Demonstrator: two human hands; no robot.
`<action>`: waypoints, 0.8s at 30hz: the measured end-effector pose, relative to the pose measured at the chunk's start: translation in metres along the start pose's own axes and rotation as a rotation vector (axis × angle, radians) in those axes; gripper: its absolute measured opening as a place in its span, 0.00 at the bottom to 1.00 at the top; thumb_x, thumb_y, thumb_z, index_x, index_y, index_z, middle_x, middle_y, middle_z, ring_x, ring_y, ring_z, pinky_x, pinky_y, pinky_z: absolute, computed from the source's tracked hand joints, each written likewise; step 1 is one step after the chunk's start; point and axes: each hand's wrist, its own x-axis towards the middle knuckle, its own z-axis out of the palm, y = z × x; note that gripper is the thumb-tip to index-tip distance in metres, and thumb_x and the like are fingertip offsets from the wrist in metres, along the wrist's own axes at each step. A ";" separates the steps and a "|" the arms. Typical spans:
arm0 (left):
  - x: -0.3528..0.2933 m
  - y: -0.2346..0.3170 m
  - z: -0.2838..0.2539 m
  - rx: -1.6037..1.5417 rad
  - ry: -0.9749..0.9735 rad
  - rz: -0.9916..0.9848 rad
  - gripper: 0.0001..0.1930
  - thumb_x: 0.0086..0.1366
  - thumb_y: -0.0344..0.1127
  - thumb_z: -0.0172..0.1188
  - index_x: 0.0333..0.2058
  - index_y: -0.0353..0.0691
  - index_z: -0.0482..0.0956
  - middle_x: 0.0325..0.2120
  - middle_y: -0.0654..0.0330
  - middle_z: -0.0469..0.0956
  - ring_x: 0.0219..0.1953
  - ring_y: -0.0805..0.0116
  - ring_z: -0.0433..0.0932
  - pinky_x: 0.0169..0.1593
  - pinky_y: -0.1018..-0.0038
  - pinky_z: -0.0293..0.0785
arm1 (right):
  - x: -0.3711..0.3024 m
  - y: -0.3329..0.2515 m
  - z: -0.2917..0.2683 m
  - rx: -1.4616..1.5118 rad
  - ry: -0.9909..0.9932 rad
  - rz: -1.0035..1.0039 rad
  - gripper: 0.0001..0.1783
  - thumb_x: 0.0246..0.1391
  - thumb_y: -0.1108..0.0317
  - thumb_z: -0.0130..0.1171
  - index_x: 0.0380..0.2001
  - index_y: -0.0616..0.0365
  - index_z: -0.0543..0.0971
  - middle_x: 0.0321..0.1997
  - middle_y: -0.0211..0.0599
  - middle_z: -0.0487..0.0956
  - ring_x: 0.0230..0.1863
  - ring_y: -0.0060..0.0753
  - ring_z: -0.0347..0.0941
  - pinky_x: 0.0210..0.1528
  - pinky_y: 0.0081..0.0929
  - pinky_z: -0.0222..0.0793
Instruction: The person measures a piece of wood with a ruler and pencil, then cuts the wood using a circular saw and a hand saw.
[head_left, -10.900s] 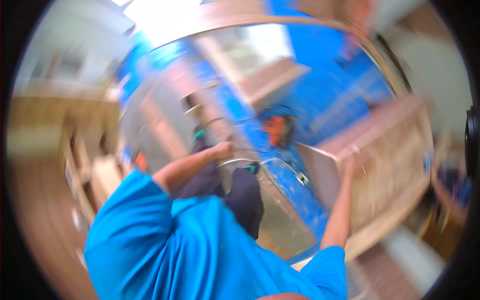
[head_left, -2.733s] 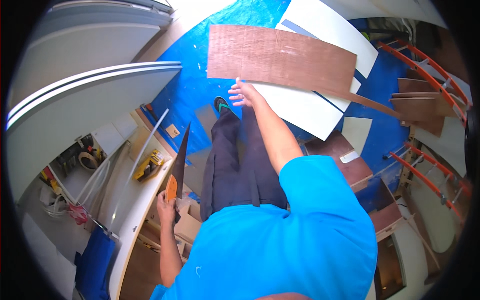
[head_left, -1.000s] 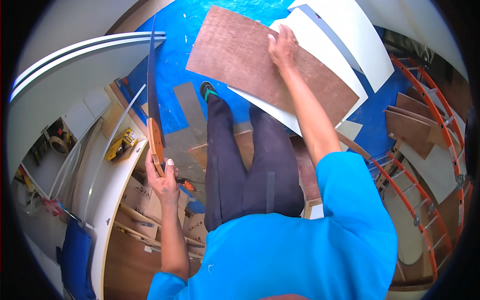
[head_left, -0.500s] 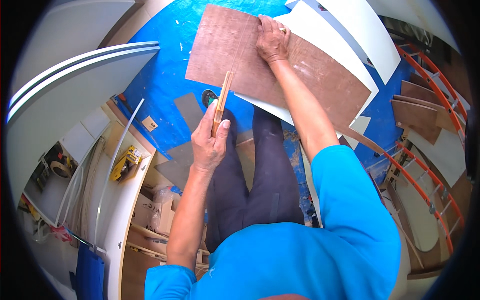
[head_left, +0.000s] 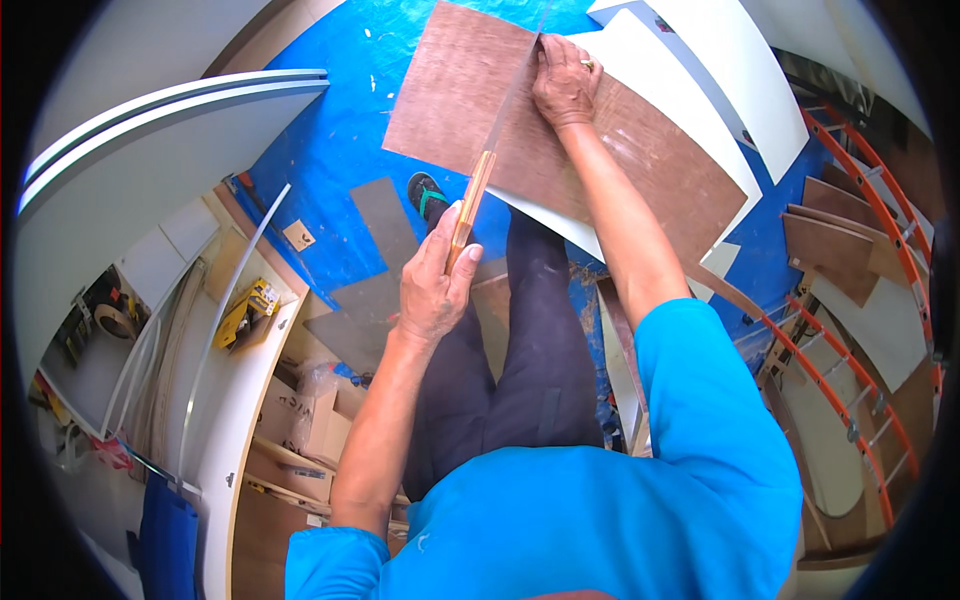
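My left hand (head_left: 436, 275) is closed around the light wooden handle (head_left: 474, 190) of a hand saw. Its thin blade (head_left: 512, 98), seen nearly edge-on, runs away from me across a brown plywood sheet (head_left: 455, 85). Just right of the blade, my right hand (head_left: 568, 88) presses down on the sheet, fingers spread over its surface and a ring on one finger. The sheet lies tilted in front of my legs, over a white panel (head_left: 640, 60) that shows past its right edge. How deep the blade sits in the wood is hard to see.
A blue sheet (head_left: 330, 215) covers the floor, with grey offcuts (head_left: 382, 220) near my sandalled foot (head_left: 425, 190). White panels (head_left: 180, 150) stand at left above an open cabinet (head_left: 215, 470) holding a yellow box (head_left: 245, 315). An orange ladder (head_left: 870, 165) and board pieces are at right.
The saw and my left hand have moved forward and right, the blade now reaching farther beyond the sheet's far edge. My right hand still presses on the sheet; the whole view has shifted slightly.
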 end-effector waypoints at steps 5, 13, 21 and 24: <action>0.003 0.027 -0.015 -0.111 -0.123 -0.193 0.30 0.79 0.46 0.53 0.72 0.37 0.64 0.45 0.54 0.75 0.42 0.63 0.76 0.44 0.71 0.75 | 0.000 0.003 0.000 0.075 0.022 0.005 0.21 0.58 0.66 0.54 0.55 0.40 0.81 0.58 0.27 0.79 0.61 0.40 0.74 0.67 0.50 0.56; 0.003 0.049 -0.015 0.009 -0.079 -0.163 0.28 0.82 0.46 0.48 0.73 0.38 0.63 0.29 0.66 0.72 0.27 0.80 0.69 0.31 0.78 0.69 | 0.002 0.001 0.000 0.067 0.029 0.005 0.19 0.58 0.66 0.55 0.52 0.39 0.82 0.56 0.26 0.80 0.60 0.38 0.75 0.66 0.50 0.56; -0.055 0.053 -0.040 0.208 -0.078 -0.076 0.27 0.81 0.39 0.48 0.72 0.33 0.63 0.26 0.66 0.72 0.24 0.79 0.69 0.30 0.78 0.70 | -0.001 0.005 -0.002 0.093 0.018 0.026 0.20 0.56 0.66 0.56 0.52 0.38 0.81 0.55 0.25 0.80 0.60 0.36 0.74 0.66 0.50 0.55; -0.065 0.051 -0.042 0.190 -0.068 -0.086 0.28 0.81 0.41 0.49 0.73 0.34 0.62 0.26 0.66 0.73 0.25 0.80 0.69 0.30 0.79 0.69 | 0.000 0.007 0.000 0.106 0.040 0.004 0.20 0.55 0.66 0.57 0.52 0.38 0.81 0.55 0.25 0.80 0.60 0.36 0.74 0.66 0.50 0.56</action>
